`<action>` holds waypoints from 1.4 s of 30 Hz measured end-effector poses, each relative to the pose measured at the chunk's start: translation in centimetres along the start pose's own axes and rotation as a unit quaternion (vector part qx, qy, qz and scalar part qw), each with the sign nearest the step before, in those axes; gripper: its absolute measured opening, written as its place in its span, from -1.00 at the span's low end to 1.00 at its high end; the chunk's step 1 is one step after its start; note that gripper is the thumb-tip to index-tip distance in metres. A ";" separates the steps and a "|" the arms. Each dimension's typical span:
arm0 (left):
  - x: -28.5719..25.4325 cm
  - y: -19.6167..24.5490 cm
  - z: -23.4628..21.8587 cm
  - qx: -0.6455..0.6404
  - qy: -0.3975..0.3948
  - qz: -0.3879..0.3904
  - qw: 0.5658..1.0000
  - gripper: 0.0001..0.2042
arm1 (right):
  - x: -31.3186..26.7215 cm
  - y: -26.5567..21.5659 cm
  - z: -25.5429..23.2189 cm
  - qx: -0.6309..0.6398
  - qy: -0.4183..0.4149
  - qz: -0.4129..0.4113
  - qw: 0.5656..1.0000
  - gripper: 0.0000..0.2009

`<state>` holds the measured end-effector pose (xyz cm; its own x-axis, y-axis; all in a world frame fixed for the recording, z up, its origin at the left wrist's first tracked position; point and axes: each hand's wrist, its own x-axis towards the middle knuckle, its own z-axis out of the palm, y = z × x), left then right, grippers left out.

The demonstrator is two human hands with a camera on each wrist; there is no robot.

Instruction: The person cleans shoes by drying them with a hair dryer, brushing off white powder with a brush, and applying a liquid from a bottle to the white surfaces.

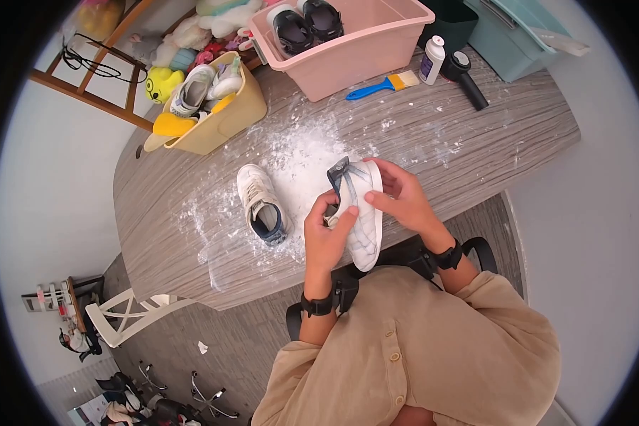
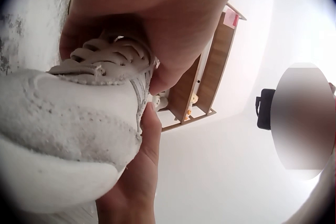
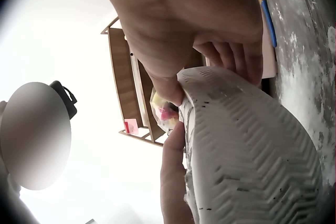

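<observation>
Both hands hold a white sneaker [image 1: 363,224] tilted on its side above the table's near edge. The left hand [image 1: 326,238] grips it on the laced side, thumb on the upper. At the heel end, the right hand [image 1: 407,201] has its thumb on the sneaker's side and its fingers behind the sole. The left wrist view shows the scuffed toe and the laces [image 2: 113,58] close up. A zigzag-patterned sole [image 3: 252,145] fills much of the right wrist view. Left of the hands, a second white sneaker [image 1: 257,190] with a dark lining rests on the table.
White powder [image 1: 309,142] is spread over the wood-grain table [image 1: 170,184]. At the back are a yellow bin [image 1: 238,117] and a pink bin [image 1: 366,53], both holding shoes. A blue-handled brush [image 1: 376,87], white bottle [image 1: 432,60] and black-handled tool [image 1: 468,82] lie or stand at the back right.
</observation>
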<state>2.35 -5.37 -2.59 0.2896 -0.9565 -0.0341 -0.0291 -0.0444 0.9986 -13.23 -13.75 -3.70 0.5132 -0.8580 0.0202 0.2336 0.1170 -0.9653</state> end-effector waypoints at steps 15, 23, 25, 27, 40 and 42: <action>0.1 1.0 0.1 -0.080 0.038 0.088 0.992 -0.76 | -0.5 -1.2 0.7 -0.056 -0.008 -0.068 0.996 -0.37; -0.1 1.9 0.3 -0.038 0.044 0.137 0.989 -0.80 | -0.5 -1.8 1.0 -0.031 -0.029 -0.077 0.996 -0.36; -0.1 2.0 0.3 -0.032 0.044 0.142 0.988 -0.80 | -0.5 -1.8 1.0 -0.036 -0.025 -0.090 0.995 -0.37; 0.0 2.0 0.2 -0.017 0.042 0.157 0.987 -0.78 | -0.6 -1.8 1.1 -0.041 -0.016 -0.100 0.994 -0.38; -0.1 2.7 0.1 -0.015 0.054 0.127 0.990 -0.75 | -0.3 -2.3 1.1 -0.139 -0.065 -0.133 0.979 -0.34; 0.0 2.4 0.0 -0.003 0.051 0.141 0.989 -0.76 | -0.3 -2.4 1.0 -0.126 -0.076 -0.120 0.982 -0.33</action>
<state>2.22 -5.44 -0.15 0.3659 -0.8963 0.2505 -0.1167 0.2229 0.9678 -13.09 -13.27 -1.14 0.5910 -0.7585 0.2746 0.1602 -0.2232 -0.9615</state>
